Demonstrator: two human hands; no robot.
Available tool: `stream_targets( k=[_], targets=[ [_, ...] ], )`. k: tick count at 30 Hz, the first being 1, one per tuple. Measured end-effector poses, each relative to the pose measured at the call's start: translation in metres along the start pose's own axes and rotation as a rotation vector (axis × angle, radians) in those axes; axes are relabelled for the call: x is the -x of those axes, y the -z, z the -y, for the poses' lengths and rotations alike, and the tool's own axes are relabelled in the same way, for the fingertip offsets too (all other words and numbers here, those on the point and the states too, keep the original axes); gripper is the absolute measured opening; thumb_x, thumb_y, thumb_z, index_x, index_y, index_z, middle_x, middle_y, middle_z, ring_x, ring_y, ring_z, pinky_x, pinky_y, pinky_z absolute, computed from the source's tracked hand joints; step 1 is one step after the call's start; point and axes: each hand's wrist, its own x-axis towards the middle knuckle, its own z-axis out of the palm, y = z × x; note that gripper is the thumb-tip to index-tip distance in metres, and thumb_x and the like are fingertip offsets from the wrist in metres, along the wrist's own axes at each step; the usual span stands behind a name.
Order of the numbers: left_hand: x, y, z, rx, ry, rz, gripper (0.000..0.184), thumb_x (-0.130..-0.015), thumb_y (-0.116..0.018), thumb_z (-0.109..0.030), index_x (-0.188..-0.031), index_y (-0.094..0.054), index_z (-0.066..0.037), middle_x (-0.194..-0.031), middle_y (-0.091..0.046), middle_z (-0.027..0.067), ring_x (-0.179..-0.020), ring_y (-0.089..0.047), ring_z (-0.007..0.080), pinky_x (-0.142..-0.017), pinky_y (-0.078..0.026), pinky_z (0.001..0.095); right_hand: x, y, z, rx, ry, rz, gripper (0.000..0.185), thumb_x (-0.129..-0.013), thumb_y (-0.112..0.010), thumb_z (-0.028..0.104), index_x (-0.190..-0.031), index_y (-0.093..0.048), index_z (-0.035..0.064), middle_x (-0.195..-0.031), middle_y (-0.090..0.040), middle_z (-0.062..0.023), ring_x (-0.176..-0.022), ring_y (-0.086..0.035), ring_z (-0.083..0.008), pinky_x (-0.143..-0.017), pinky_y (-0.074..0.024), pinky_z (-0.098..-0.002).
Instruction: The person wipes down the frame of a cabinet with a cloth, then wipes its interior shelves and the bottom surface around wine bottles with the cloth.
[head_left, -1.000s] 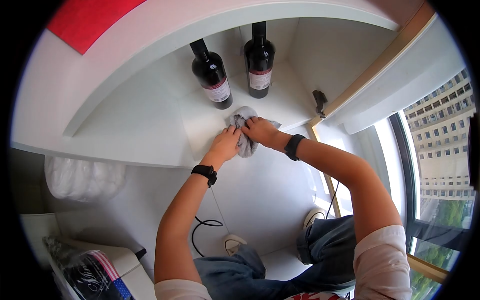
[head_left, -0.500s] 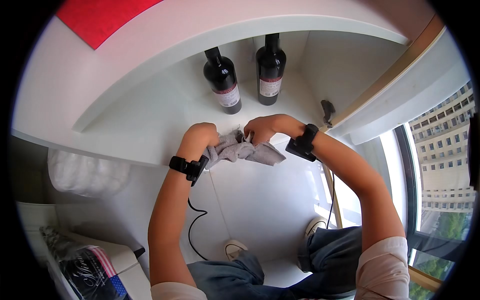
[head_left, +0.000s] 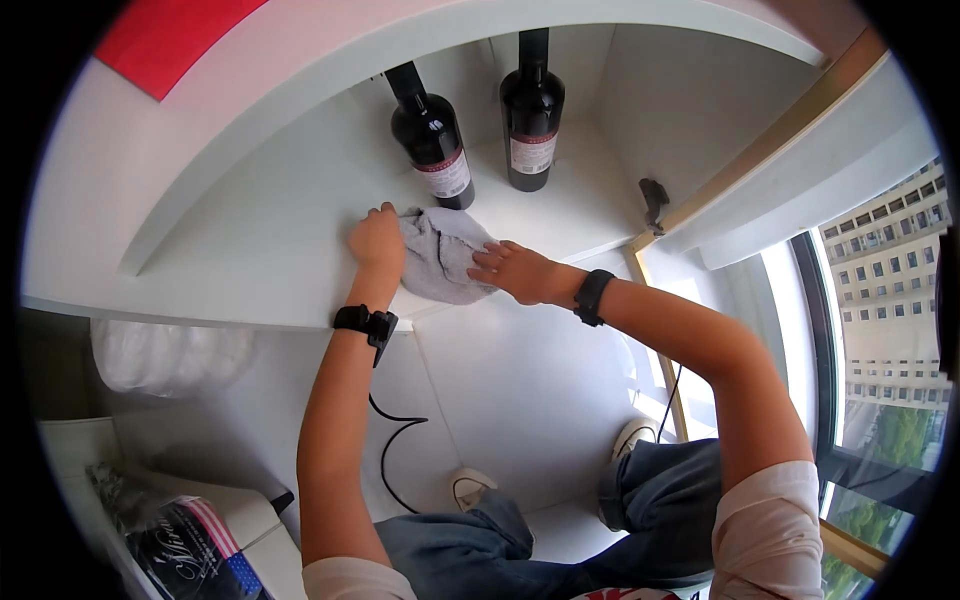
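A grey cloth, partly folded and rumpled, lies at the front edge of the white shelf. At its left side my left hand is closed, holding the cloth's edge; most of its fingers are hidden. My right hand reaches in from the right, its fingers stretched and lying on the cloth's right part. Just behind the cloth stands a dark wine bottle with a white and red label. A second wine bottle is upright to its right.
A red sheet lies on the upper surface, over the shelf. A dark fitting is fixed near the wooden edge on the right. Below left are a white plastic-wrapped bundle and a black bag. A black cable hangs down.
The cloth, bunched between both hands before, is now spread out more and sits further back on the shelf. My right hand has loosened from its grip and its fingers have extended.
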Motion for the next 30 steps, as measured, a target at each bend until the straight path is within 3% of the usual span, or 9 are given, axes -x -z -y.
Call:
stream_targets(
  k=[2,4,7,13,18,21,23,27,30],
  targets=[
    [-0.006,0.010,-0.004,-0.009,0.062,-0.058,0.019,-0.079,-0.048,-0.004,-0.097,-0.051,-0.003,-0.089,-0.061,0.0161,-0.080,-0.062,0.0292,-0.066,-0.051,0.0376,-0.005,-0.014,0.015,0.028,-0.063,0.068,0.069,-0.068,-0.055,0.002,-0.132,-0.031,0.0102,-0.142,-0.019,-0.0164,-0.131,-0.016,-0.0348,-0.106,-0.0207,-0.0403],
    [-0.012,0.010,-0.006,-0.004,0.117,-0.058,0.019,-0.079,-0.049,-0.004,-0.098,-0.052,-0.003,-0.090,-0.061,0.0157,-0.081,-0.062,0.0291,-0.066,-0.051,0.0376,-0.017,-0.010,0.020,-0.117,-0.019,0.096,0.066,-0.069,-0.054,0.008,-0.131,-0.033,0.0095,-0.142,-0.016,-0.0174,-0.132,-0.013,-0.0365,-0.105,-0.0195,-0.0428],
    [-0.021,-0.001,-0.002,0.029,0.177,0.041,0.019,-0.079,-0.050,-0.006,-0.098,-0.052,-0.003,-0.090,-0.062,0.0157,-0.083,-0.062,0.0294,-0.068,-0.051,0.0379,-0.041,0.005,0.026,-0.230,-0.017,0.195,0.067,-0.068,-0.053,0.007,-0.132,-0.032,0.0092,-0.143,-0.014,-0.0175,-0.133,-0.008,-0.0359,-0.106,-0.0187,-0.0427],
    [-0.030,-0.026,0.004,0.157,0.180,0.212,0.021,-0.080,-0.048,-0.008,-0.098,-0.051,0.002,-0.090,-0.061,0.0212,-0.084,-0.060,0.0348,-0.070,-0.050,0.0409,-0.083,-0.003,0.046,-0.207,-0.031,0.126,0.064,-0.071,-0.052,0.009,-0.131,-0.033,0.0090,-0.142,-0.016,-0.0168,-0.133,-0.009,-0.0346,-0.107,-0.0187,-0.0414],
    [-0.038,-0.034,0.002,0.453,0.224,0.010,0.033,-0.076,-0.046,-0.005,-0.107,-0.045,0.007,-0.088,-0.057,0.0303,-0.085,-0.056,0.0427,-0.075,-0.046,0.0446,-0.119,-0.015,0.036,-0.227,-0.089,-0.052,0.052,-0.074,-0.052,0.012,-0.125,-0.042,0.0072,-0.137,-0.025,-0.0168,-0.128,-0.020,-0.0351,-0.103,-0.0236,-0.0425],
    [-0.043,-0.045,0.006,0.490,0.324,0.134,0.049,-0.076,-0.053,-0.012,-0.119,-0.034,-0.001,-0.107,-0.054,0.0260,-0.095,-0.055,0.0397,-0.079,-0.047,0.0431,-0.140,-0.008,0.025,-0.254,-0.162,-0.074,0.054,-0.070,-0.057,0.014,-0.122,-0.046,0.0090,-0.134,-0.031,-0.0163,-0.125,-0.026,-0.0341,-0.101,-0.0272,-0.0402],
    [-0.047,-0.076,0.006,0.464,0.201,-0.001,0.065,-0.072,-0.056,-0.014,-0.127,-0.023,-0.006,-0.123,-0.040,0.0260,-0.107,-0.046,0.0404,-0.089,-0.040,0.0458,-0.156,-0.009,0.017,-0.333,-0.240,-0.090,0.063,-0.062,-0.066,0.017,-0.122,-0.048,0.0121,-0.135,-0.032,-0.0153,-0.125,-0.028,-0.0330,-0.099,-0.0301,-0.0383],
    [-0.055,-0.084,0.004,0.500,0.211,0.038,0.077,-0.070,-0.054,-0.018,-0.135,-0.013,-0.008,-0.138,-0.016,0.0256,-0.121,-0.030,0.0428,-0.101,-0.027,0.0453,-0.172,-0.009,0.009,-0.386,-0.285,-0.071,0.055,-0.065,-0.062,0.015,-0.118,-0.049,0.0091,-0.127,-0.042,-0.0155,-0.121,-0.034,-0.0311,-0.100,-0.0305,-0.0366],
    [-0.059,-0.086,0.006,0.517,0.217,0.041,0.077,-0.070,-0.055,-0.019,-0.135,-0.014,-0.014,-0.136,-0.022,0.0250,-0.119,-0.033,0.0414,-0.100,-0.029,0.0448,-0.174,-0.020,0.006,-0.338,-0.255,-0.180,0.043,-0.070,-0.054,0.011,-0.113,-0.052,0.0059,-0.119,-0.049,-0.0145,-0.116,-0.039,-0.0315,-0.099,-0.0318,-0.0368]
  ],
)
